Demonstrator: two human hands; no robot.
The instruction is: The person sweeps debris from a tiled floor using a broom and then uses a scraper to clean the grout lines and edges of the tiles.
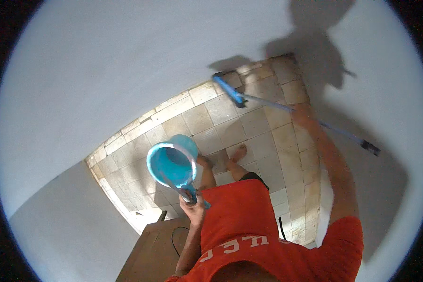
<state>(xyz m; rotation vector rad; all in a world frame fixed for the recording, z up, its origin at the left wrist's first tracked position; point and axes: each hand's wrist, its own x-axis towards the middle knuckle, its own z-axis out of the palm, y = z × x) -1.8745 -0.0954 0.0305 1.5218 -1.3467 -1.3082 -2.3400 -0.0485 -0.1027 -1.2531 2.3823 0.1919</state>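
A light-blue bucket [171, 162] with a pale rim hangs tilted in front of me, its mouth toward me. My left hand [192, 207] is closed around its handle, and a small blue piece sticks out beside the fingers; what that is I cannot make out. Out to the right, my right hand [304, 116] grips the pale-blue stick of a broom [229, 89] partway along. The broom's blue head with dark bristles lies near the far wall's foot; whether it touches the floor is unclear. The stick's dark end points right.
Beige tiles cover the floor [174, 123], bordered by pale walls [127, 61] on the far, left and right sides. A brown wooden cabinet or table [148, 249] with a thin dark cord stands at lower left. My bare feet [237, 153] are on the tiles between bucket and broom.
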